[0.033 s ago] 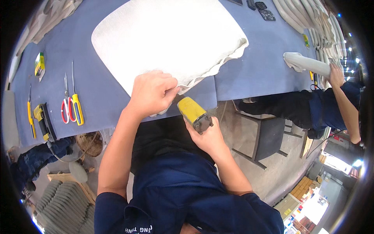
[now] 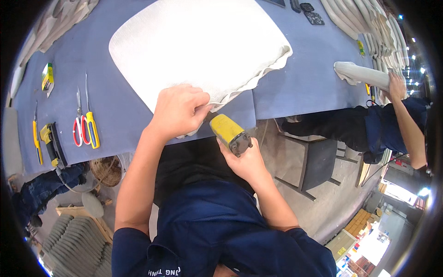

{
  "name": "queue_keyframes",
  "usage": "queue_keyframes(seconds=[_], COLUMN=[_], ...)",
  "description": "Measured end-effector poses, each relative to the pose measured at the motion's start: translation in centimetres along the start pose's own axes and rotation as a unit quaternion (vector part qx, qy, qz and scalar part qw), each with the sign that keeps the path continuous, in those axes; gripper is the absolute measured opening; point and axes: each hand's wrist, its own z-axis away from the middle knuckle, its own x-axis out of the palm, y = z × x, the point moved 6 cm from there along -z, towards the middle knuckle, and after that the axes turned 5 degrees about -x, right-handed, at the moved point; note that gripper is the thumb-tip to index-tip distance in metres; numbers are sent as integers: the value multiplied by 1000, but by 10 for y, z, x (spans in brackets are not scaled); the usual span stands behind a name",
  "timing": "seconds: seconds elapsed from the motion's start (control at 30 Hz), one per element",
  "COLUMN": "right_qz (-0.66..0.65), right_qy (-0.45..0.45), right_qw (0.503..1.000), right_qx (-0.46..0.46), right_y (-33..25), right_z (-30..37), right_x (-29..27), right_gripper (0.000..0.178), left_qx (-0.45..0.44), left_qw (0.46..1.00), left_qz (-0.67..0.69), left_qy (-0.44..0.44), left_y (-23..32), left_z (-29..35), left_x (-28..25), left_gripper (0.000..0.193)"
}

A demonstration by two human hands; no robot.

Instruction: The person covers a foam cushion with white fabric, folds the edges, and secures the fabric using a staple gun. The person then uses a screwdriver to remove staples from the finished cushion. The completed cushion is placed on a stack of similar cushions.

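A large white fabric-covered seat pad (image 2: 194, 46) lies on the blue-grey table in front of me, with loose, wavy cloth along its right near edge. My left hand (image 2: 180, 111) is closed on the fabric at the pad's near corner, thumb and fingers pinching it. In my right hand (image 2: 249, 161) is a yellow staple gun (image 2: 226, 129), gripped just off the table's near edge. Its nose points toward the pinched cloth beside my left thumb. Whether the nose touches the cloth I cannot tell.
Left on the table (image 2: 110, 111) lie scissors (image 2: 83, 131), a yellow screwdriver (image 2: 92, 131), a slim yellow-handled tool (image 2: 37, 143), another staple gun (image 2: 53, 143) and a small box (image 2: 47, 79). Right, a co-worker's hand (image 2: 396, 87) holds a white padded piece (image 2: 364, 75). A chair (image 2: 318, 159) stands behind.
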Motion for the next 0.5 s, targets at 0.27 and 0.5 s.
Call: queue_keyframes(seconds=[0.27,0.5], right_qz=[-22,3], right_qy=[11,10], right_qw=[999,998], right_qx=[-27,-62], right_y=[-10,-8], right_z=[8,14], right_x=[-8,-1], right_gripper=[28,29], left_qx=[35,4], left_qw=[988,996], left_qz=[-83,31], left_qy=[-122,-89], left_y=[5,-24], left_z=[-4,-1], left_x=[-13,-2], left_gripper=[24,31])
